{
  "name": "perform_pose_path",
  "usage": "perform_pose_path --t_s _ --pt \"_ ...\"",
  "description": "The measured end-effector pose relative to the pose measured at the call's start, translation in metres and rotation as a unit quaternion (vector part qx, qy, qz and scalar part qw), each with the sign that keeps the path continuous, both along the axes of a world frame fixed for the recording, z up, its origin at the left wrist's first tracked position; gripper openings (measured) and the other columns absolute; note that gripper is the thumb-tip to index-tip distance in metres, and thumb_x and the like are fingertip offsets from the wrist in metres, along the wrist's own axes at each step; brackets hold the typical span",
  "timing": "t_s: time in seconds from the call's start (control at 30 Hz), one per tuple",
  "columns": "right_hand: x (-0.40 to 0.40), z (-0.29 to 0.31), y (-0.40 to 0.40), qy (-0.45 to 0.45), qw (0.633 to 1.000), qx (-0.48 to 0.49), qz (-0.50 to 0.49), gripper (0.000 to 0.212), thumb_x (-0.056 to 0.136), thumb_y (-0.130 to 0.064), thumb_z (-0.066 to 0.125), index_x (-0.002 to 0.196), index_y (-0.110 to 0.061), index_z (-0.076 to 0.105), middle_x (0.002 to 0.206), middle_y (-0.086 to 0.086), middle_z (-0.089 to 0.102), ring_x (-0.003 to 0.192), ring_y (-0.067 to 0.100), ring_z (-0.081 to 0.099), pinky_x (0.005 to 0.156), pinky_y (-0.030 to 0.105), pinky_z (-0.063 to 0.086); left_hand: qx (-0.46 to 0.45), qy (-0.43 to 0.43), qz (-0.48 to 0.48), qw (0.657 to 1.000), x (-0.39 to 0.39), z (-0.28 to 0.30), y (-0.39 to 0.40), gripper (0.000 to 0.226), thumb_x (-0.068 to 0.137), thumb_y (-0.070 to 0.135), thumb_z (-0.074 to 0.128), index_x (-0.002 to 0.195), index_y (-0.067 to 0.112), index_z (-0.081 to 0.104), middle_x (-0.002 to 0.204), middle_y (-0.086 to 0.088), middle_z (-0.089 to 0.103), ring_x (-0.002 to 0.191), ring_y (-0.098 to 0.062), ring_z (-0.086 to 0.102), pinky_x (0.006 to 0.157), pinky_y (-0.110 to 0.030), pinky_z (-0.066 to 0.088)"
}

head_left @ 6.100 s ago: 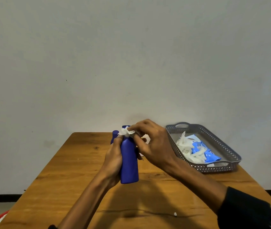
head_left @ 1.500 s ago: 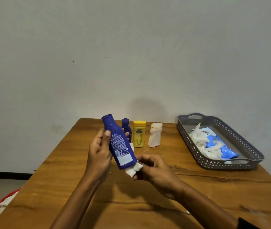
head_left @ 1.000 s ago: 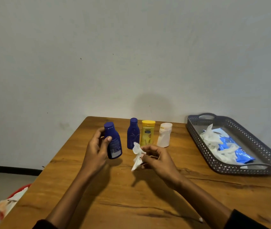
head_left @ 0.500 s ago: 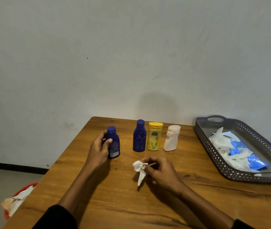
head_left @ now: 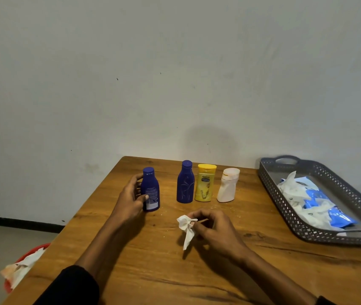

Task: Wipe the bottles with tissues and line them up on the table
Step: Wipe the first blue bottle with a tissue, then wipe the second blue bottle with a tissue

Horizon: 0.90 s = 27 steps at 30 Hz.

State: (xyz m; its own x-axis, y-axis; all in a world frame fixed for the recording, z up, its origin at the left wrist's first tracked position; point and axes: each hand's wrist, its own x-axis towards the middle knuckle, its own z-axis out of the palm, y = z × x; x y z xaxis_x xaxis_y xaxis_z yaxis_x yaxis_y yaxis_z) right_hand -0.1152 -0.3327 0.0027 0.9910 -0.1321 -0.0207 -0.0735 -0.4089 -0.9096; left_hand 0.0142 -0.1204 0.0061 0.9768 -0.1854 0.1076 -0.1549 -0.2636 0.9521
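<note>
Left hand (head_left: 131, 200), centre-left of frame, wraps its fingers and thumb round the small dark blue plastic bottle with a printed back label (head_left: 151, 190); the bottle stands upright on the wooden bench (head_left: 153, 271), base down on the wood. Right hand (head_left: 216, 231), just below centre, pinches a crumpled white tissue (head_left: 187, 227) between thumb and fingertips, fingers curled; the tissue's tail hangs down toward the bench top, contact with the wood unclear.

Right of the held bottle, upper centre of frame, three more bottles stand upright in a row near the far bench edge: a taller dark blue plastic bottle with a faint line pattern (head_left: 185, 182), a yellow plastic bottle with a flat yellow cap (head_left: 205, 183) just beside it, maybe touching, then a white squat plastic bottle with a dented body (head_left: 228, 186) a little apart. The held bottle sits apart from the row's left end and slightly nearer the camera.

Right edge of frame: grey perforated plastic tray with cut-out handles (head_left: 289, 219) on the bench, holding a blue and white tissue packet (head_left: 322, 205) and loose white tissues (head_left: 289, 188). Lower left, off the bench on the floor: red bin (head_left: 24, 258) with used crumpled tissues (head_left: 19, 269) in it. Dark sleeve on the left forearm at the bottom edge. Plain pale wall behind.
</note>
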Motion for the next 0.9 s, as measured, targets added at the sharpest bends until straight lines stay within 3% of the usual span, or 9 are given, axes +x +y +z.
perform_pose_path --t_s 0.13,0.23,0.3,0.37,0.43,0.5,0.63,0.77,0.9 --pt "-0.002 0.004 -0.002 0.005 1.0 0.004 0.008 0.02 0.095 -0.011 0.062 0.107 -0.026 0.07 0.106 -0.006 0.071 0.093 0.012 0.07 0.078 0.034 0.062 0.006 -0.006 -0.004 1.0 0.001 -0.003 0.004 0.075 0.09 -0.013 0.053 0.147 0.03 0.033 0.147 -0.004 0.045 0.122 -0.013 0.049 0.062 -0.012 0.051" --pt "-0.006 0.006 -0.005 -0.004 1.0 0.01 0.01 0.02 0.095 -0.009 0.062 0.104 -0.025 0.07 0.104 -0.005 0.072 0.091 0.013 0.071 0.077 0.035 0.062 -0.018 -0.012 0.049 0.999 -0.012 -0.006 0.004 0.084 0.088 -0.012 0.055 0.148 0.04 0.026 0.155 -0.003 0.034 0.139 -0.021 0.038 0.091 -0.026 0.05" --pt "-0.009 0.006 -0.008 -0.01 1.0 0.019 0.008 0.02 0.095 -0.008 0.062 0.104 -0.024 0.07 0.103 -0.004 0.073 0.091 0.014 0.071 0.078 0.038 0.062 0.001 -0.082 0.157 0.984 -0.035 -0.008 -0.003 0.078 0.089 -0.004 0.059 0.147 0.038 0.026 0.153 -0.002 0.031 0.137 -0.017 0.037 0.099 -0.034 0.045" --pt "-0.011 0.005 -0.01 -0.013 1.0 0.022 0.009 0.019 0.094 -0.008 0.062 0.103 -0.023 0.071 0.103 -0.003 0.073 0.091 0.014 0.072 0.079 0.04 0.062 0.026 -0.211 0.232 0.949 -0.058 -0.005 -0.015 0.068 0.087 0.004 0.067 0.142 0.024 0.033 0.145 -0.007 0.036 0.129 -0.013 0.039 0.097 -0.021 0.043" --pt "-0.013 0.004 -0.013 -0.014 1.0 0.025 0.007 0.019 0.094 -0.008 0.063 0.104 -0.022 0.071 0.103 -0.003 0.073 0.09 0.014 0.072 0.079 0.04 0.062 0.042 -0.317 0.19 0.928 -0.07 -0.001 -0.032 0.062 0.085 0.005 0.07 0.136 0.019 0.039 0.136 -0.012 0.04 0.121 -0.008 0.038 0.088 -0.008 0.042" --pt "-0.015 0.003 -0.017 -0.013 0.999 0.029 0.004 0.019 0.094 -0.009 0.063 0.105 -0.022 0.071 0.103 -0.003 0.073 0.09 0.014 0.072 0.079 0.04 0.062 0.078 -0.363 0.103 0.923 -0.069 0.002 -0.052 0.062 0.083 0.006 0.072 0.134 0.022 0.039 0.131 -0.012 0.044 0.118 -0.004 0.039 0.089 -0.006 0.04" --pt "-0.022 0.005 -0.028 -0.033 0.999 0.036 0.0 0.017 0.093 -0.01 0.065 0.102 -0.022 0.073 0.1 -0.003 0.074 0.088 0.014 0.072 0.076 0.038 0.062 0.073 -0.312 0.03 0.947 -0.046 0.014 -0.089 0.063 0.088 0.008 0.068 0.141 0.016 0.037 0.137 -0.007 0.047 0.121 -0.011 0.049 0.09 0.0 0.037" --pt "-0.026 0.006 -0.043 -0.045 0.998 0.049 -0.01 0.018 0.092 -0.009 0.066 0.1 -0.023 0.074 0.098 -0.003 0.075 0.087 0.016 0.072 0.073 0.034 0.062 0.089 -0.228 0.024 0.969 -0.015 0.019 -0.11 0.068 0.096 0.013 0.058 0.153 0.018 0.021 0.155 -0.008 0.032 0.14 -0.023 0.038 0.102 -0.026 0.035" --pt "-0.03 0.002 -0.055 -0.045 0.997 0.061 -0.021 0.018 0.092 -0.008 0.066 0.101 -0.022 0.075 0.097 -0.002 0.076 0.087 0.019 0.073 0.073 0.036 0.062 0.123 -0.162 0.024 0.979 0.004 0.018 -0.122 0.066 0.101 0.014 0.048 0.156 0.014 0.011 0.159 -0.009 0.027 0.145 -0.027 0.031 0.11 -0.036 0.034"
